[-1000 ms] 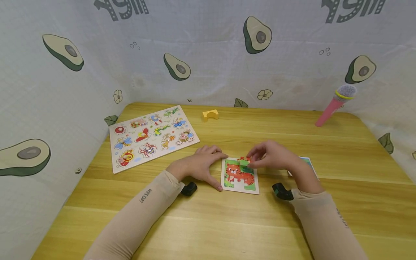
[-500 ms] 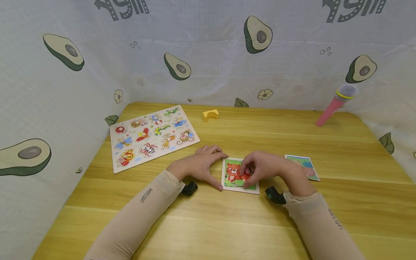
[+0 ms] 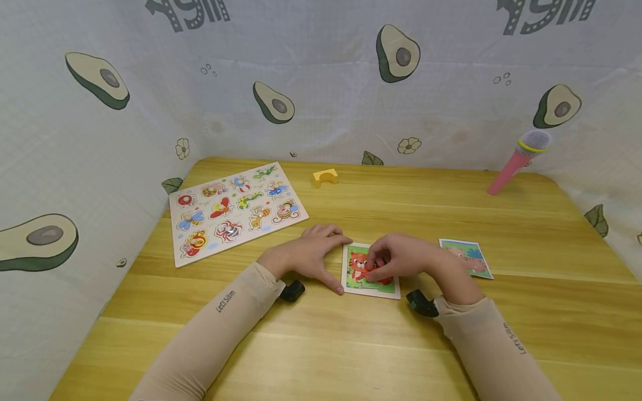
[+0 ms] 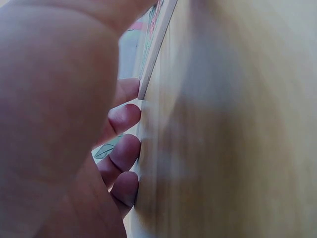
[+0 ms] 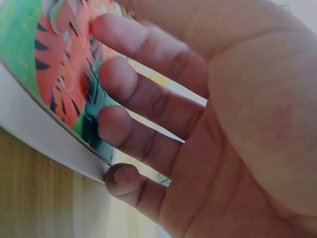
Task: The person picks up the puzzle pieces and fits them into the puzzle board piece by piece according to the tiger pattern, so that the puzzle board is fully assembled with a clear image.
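Note:
A small square jigsaw puzzle with an orange tiger on green lies in front of the person, in a pale tray-like frame. The left hand rests at its left edge, thumb at the near corner and index finger at the far corner, spread apart. Over the middle of the picture, the right hand pinches a puzzle piece at the near side, largely hidden by the fingers. In the right wrist view, a piece edge stands slightly raised, and the other fingertips are over the tiger's striped body.
A picture card lies right of the puzzle, partly behind the right wrist. A peg board of insects is at the back left. A yellow arch block and a pink toy microphone stand toward the back.
The right hand has brought the piece from above the puzzle's far side down toward the gap at its near side, now covered. The left hand has stayed in place.

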`<state>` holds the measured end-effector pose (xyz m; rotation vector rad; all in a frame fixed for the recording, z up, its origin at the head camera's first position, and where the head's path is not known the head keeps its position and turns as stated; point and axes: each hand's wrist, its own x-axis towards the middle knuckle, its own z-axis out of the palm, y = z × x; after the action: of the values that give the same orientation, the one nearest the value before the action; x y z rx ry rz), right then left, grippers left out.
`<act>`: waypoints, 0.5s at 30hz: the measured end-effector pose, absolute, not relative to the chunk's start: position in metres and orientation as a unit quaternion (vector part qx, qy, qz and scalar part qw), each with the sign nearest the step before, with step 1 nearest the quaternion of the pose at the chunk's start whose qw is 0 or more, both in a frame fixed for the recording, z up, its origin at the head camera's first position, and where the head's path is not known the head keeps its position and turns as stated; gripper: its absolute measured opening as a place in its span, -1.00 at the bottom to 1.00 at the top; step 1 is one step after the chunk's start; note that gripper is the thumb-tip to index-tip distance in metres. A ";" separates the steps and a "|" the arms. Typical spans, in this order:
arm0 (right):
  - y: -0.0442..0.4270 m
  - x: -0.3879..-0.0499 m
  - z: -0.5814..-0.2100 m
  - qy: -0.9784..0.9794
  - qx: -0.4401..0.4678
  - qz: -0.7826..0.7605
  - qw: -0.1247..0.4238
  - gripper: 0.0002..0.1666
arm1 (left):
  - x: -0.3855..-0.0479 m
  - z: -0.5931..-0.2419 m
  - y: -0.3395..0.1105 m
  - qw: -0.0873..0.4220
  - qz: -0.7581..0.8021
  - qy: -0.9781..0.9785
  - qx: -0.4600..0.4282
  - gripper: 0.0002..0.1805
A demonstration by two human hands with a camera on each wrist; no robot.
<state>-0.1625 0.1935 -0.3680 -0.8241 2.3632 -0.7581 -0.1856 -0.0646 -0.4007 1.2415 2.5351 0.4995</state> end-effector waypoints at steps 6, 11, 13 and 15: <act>0.192 -0.164 -0.371 0.875 -0.306 -0.273 0.259 -0.84 | -0.185 -0.401 -0.065 0.136 0.170 0.877 0.429 0.22; 0.190 -0.163 -0.372 0.875 -0.308 -0.271 0.259 -0.82 | -0.185 -0.401 -0.065 0.137 0.170 0.877 0.427 0.22; 0.189 -0.163 -0.372 0.875 -0.310 -0.268 0.256 -0.80 | -0.185 -0.401 -0.065 0.137 0.171 0.877 0.427 0.22; 0.188 -0.163 -0.372 0.876 -0.312 -0.266 0.254 -0.79 | -0.185 -0.402 -0.065 0.137 0.172 0.877 0.428 0.22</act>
<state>-0.1628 0.1882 -0.3724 -0.8468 2.3817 -0.7217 -0.1854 -0.0645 -0.4020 1.2375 2.5381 0.4971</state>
